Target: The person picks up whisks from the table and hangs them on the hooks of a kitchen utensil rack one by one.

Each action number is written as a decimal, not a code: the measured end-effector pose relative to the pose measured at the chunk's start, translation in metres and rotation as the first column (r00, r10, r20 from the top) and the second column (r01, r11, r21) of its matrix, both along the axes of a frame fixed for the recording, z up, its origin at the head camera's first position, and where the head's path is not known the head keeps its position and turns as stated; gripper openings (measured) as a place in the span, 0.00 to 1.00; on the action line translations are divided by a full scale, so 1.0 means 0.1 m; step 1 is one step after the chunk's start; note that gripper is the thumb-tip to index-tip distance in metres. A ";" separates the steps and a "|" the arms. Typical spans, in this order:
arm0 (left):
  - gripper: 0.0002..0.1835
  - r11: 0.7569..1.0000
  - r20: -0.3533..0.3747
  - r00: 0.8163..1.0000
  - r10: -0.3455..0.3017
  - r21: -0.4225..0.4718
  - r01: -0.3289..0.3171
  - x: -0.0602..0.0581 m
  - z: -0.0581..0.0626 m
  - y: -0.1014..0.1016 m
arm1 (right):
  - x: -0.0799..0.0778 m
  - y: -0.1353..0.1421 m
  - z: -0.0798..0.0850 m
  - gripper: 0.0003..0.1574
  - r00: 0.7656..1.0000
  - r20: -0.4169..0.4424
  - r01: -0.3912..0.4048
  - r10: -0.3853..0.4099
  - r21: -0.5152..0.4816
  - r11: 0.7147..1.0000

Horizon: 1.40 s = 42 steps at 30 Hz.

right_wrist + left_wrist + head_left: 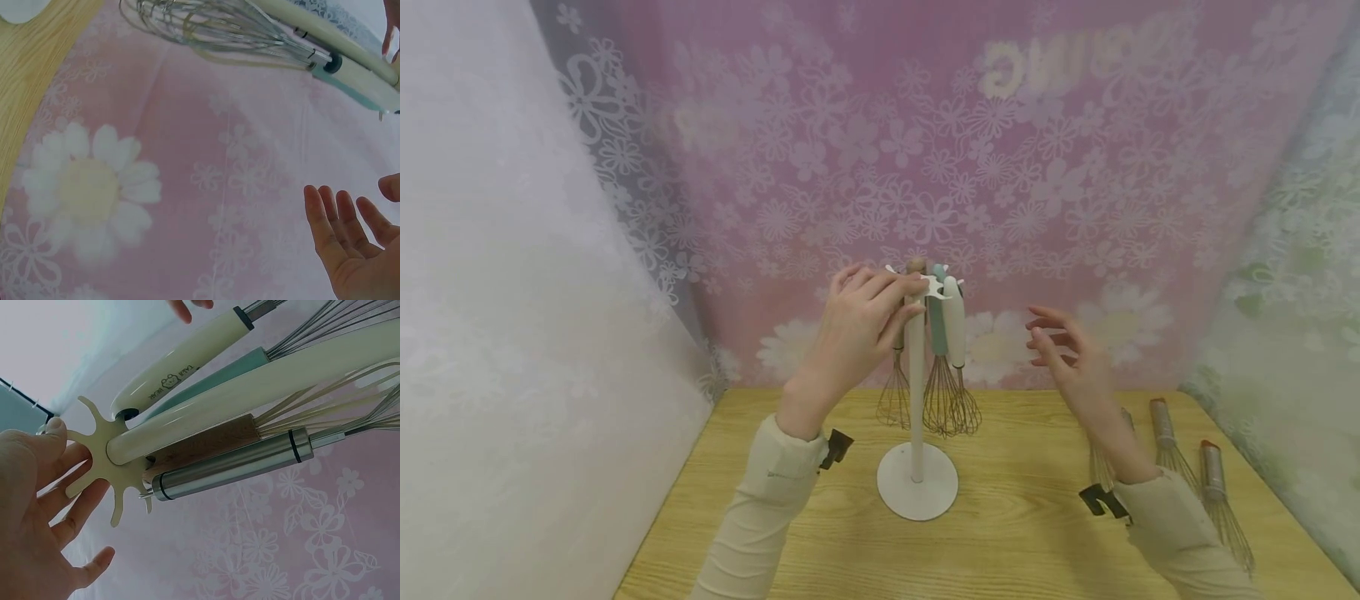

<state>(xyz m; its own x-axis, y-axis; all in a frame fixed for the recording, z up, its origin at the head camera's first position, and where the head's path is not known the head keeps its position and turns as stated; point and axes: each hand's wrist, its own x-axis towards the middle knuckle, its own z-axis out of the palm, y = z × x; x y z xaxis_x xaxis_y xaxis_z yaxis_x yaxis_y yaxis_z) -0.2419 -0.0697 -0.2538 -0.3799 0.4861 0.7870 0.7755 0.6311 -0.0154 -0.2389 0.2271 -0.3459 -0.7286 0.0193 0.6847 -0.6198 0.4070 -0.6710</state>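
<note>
A white stand [917,375] with a round base has a ring of hooks [103,450] at its top. My left hand [872,312] is at those hooks, its fingers touching them from the side, loosely spread in the left wrist view. Several whisks hang there: one with a cream handle [181,362], one with a teal handle [212,378], one with a wooden handle [200,445] and one with a steel handle [234,465]. My right hand [1078,367] is in the air to the right of the stand, fingers relaxed, holding nothing.
On the wooden table [1015,517], whisks with metal handles [1213,475] lie at the right, partly hidden by the right forearm. A flowered pink curtain [850,183] stands behind the table, with pale fabric [512,333] along the left side.
</note>
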 end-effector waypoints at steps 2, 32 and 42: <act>0.13 1.000 -0.010 1.000 -0.002 0.009 0.002 0.00 0.00 0.01 | -0.01 0.06 0.00 0.22 1.000 0.012 0.018 -0.018 -0.001 1.000; 0.14 0.999 -0.035 0.999 0.033 0.027 -0.032 0.00 -0.05 0.04 | -0.34 0.78 -0.45 0.24 0.979 0.125 0.150 -0.158 0.069 0.986; 0.15 0.999 -0.019 0.999 0.030 0.028 -0.029 0.01 -0.06 0.05 | -0.51 1.03 -0.64 0.26 0.958 0.216 0.168 -0.189 0.114 0.979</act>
<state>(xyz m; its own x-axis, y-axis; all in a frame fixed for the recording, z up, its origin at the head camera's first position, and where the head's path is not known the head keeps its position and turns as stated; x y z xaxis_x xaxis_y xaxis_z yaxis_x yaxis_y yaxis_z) -0.2404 -0.0649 -0.2598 -0.3786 0.4530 0.8071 0.7562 0.6542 -0.0125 -0.2902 0.3297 -0.4099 -0.8540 0.1067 0.5092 -0.3694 0.5648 -0.7380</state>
